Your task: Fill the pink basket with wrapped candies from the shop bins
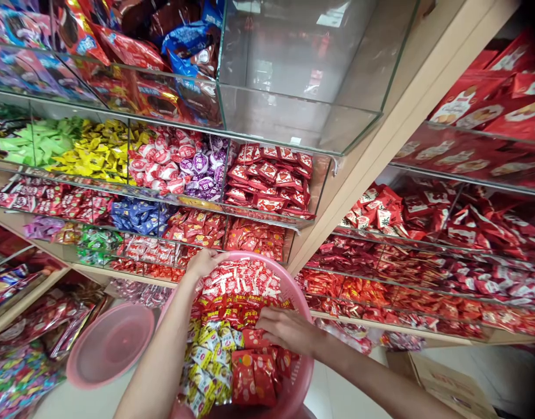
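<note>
Pink plastic basket here, in front of the candy shelves; the left hand has its grip on the far rim, likely steadying it; the right hand curls over red candy packets, grip closed or not, can't tell. Pale tiled floor below, cardboard box right.

Bright and clear in the middle, dark and fuzzy at the edges.
The light is white and seems to come from above. White patches shine on the glass, and the pale floor glows. Candy in the basket looks fairly sharp, with little shiny spots on the wrappers. It is darker under the shelves. Bags at the lower left look soft and stretched. Black shade covers the far right corners.
</note>
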`<state>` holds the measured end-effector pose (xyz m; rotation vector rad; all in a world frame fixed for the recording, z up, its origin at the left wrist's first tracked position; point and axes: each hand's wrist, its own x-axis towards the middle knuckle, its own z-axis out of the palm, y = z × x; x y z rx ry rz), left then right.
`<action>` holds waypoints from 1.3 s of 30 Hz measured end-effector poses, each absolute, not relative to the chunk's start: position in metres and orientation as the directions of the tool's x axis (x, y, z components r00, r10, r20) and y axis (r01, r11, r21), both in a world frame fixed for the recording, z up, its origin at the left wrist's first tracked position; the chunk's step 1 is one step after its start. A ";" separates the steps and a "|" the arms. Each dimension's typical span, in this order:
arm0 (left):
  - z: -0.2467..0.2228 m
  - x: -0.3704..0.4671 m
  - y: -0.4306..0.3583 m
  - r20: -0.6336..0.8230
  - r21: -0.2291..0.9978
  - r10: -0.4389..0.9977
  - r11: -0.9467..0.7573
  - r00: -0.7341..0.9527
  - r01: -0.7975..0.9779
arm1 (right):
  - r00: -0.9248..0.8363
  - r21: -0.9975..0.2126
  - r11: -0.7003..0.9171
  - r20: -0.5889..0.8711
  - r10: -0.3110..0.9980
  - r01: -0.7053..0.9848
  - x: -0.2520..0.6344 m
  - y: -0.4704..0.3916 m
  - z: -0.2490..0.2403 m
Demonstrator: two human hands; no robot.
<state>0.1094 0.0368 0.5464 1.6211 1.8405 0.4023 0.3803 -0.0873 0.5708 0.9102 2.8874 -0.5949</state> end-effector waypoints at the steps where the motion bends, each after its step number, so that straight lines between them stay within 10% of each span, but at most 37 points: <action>1: 0.547 0.110 0.037 -0.259 0.610 0.965 0.186 -0.029 0.770 | -0.827 -0.337 0.757 -0.164 0.538 0.560 0.378 -0.089 0.570; 12: 0.550 0.110 0.035 -0.259 0.613 0.965 0.185 -0.026 0.768 | -0.720 -0.372 0.665 -0.010 0.694 0.648 0.372 -0.054 0.589; 17: 0.549 0.111 0.035 -0.263 0.600 0.964 0.192 -0.035 0.777 | -0.244 -0.339 0.197 -0.102 0.964 0.920 0.357 0.015 0.593; 24: 0.550 0.110 0.035 -0.264 0.609 0.964 0.193 -0.033 0.769 | 0.098 -0.292 -0.159 -0.213 0.972 0.943 0.337 0.070 0.568; 39: 0.554 0.112 0.034 -0.276 0.593 0.960 0.215 -0.055 0.776 | 0.141 -0.447 -0.174 -0.106 0.984 0.877 0.341 0.057 0.572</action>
